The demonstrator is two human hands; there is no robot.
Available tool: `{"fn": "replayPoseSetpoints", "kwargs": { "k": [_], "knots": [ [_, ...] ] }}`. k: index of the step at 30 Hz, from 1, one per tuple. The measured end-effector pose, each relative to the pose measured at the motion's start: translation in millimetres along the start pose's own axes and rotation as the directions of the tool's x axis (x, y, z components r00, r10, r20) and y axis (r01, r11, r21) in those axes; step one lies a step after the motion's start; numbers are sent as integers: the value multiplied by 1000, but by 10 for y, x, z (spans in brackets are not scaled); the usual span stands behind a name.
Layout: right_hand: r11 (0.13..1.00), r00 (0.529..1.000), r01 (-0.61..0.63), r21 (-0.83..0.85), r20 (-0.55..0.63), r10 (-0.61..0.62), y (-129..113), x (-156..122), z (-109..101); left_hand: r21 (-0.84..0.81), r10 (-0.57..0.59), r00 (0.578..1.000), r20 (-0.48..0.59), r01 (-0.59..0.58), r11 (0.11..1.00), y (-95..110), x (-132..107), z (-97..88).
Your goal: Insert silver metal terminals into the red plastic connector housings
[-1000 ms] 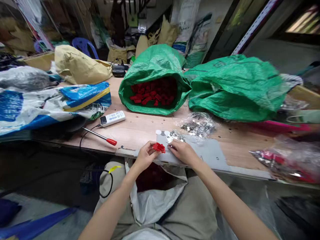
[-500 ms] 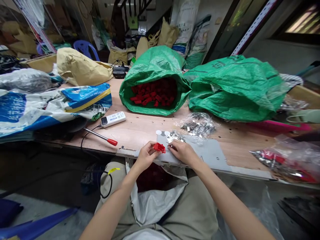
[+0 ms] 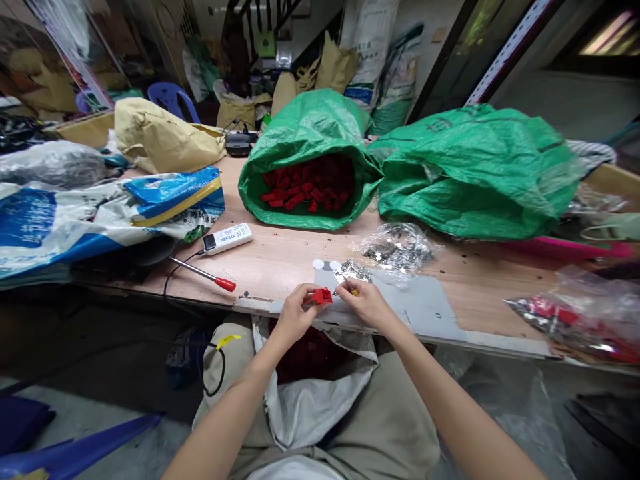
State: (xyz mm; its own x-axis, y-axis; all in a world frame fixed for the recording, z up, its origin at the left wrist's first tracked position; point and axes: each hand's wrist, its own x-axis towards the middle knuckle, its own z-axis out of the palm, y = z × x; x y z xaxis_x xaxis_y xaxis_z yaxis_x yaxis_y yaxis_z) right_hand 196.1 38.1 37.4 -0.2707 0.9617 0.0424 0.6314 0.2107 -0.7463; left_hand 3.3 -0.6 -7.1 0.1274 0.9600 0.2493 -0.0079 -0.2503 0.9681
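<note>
My left hand (image 3: 299, 315) pinches a small red plastic housing (image 3: 323, 295) over the table's front edge. Its hollow side faces right. Close by, my right hand (image 3: 369, 305) is closed on a small thin tool with a yellow part (image 3: 355, 292); its dark tip points at the housing, and whether they touch I cannot tell. Just beyond my fingers lies a heap of small shiny metal pieces (image 3: 354, 270) on a grey sheet (image 3: 425, 303). A white sack (image 3: 313, 413) with dark red contents hangs open at my lap.
A green sack (image 3: 310, 120) full of red parts opens toward me, beside another green sack (image 3: 475, 173). A clear bag of metal pieces (image 3: 397, 248) lies behind the sheet. Leftward are a red-tipped rod (image 3: 210, 275), a white corded device (image 3: 227, 238) and a blue-white sack (image 3: 110, 207).
The red housing has turned in my left fingers. My right hand has shifted slightly, and a yellow part now shows in its grip. The view has moved a little.
</note>
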Motion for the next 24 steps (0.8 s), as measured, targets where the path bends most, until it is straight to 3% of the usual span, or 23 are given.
{"fn": "replayPoseSetpoints", "kwargs": {
  "k": [8,17,21,24],
  "knots": [
    [992,989,-122,-1,-84,122,-101,-18,138,87,75,997,11,-76,993,-8,0,10],
    [983,964,-185,-2,-195,181,-207,-134,266,142,79,997,-17,-75,987,-51,6,37],
    [986,982,-150,74,-106,157,-165,-163,227,188,73,997,-5,-71,980,-18,1,28],
    [985,993,-96,145,88,84,-103,-211,103,238,84,996,21,-87,967,26,-10,26]
  ]
}}
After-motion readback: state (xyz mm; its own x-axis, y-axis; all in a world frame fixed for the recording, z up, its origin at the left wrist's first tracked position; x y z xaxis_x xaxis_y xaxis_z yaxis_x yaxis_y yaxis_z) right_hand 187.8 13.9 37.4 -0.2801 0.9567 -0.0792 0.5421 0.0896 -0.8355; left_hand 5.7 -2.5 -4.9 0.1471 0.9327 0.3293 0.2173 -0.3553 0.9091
